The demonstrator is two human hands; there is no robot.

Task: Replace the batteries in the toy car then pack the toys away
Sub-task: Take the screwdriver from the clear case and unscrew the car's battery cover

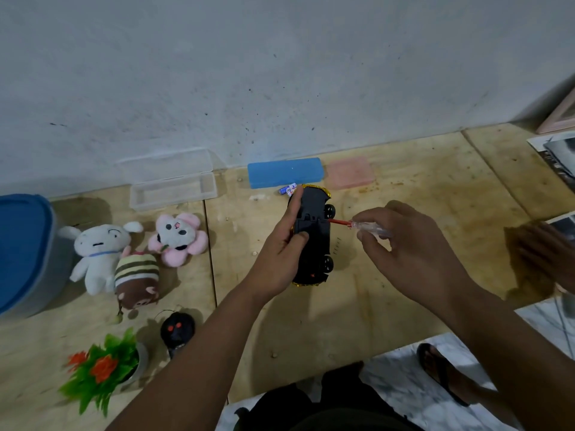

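Note:
A black toy car (314,241) with gold trim is turned underside up above the wooden table. My left hand (280,253) grips it from the left, thumb lying on the underside. My right hand (410,247) pinches a screwdriver (357,226) with a clear handle and red shaft, its tip against the car's right side near a wheel. A small blue and white battery (287,190) lies just beyond the car. At the left lie a white plush (99,253), a striped brown plush (137,279) and a pink flower plush (178,237). A black remote control (176,332) lies near my left forearm.
A blue case (284,172), a pink case (351,172) and an open clear box (172,189) lie by the wall. A blue-lidded tub (23,253) stands at far left, a fake plant (102,368) at front left. Papers (557,154) lie at right. Another person's hand (547,253) shows at right.

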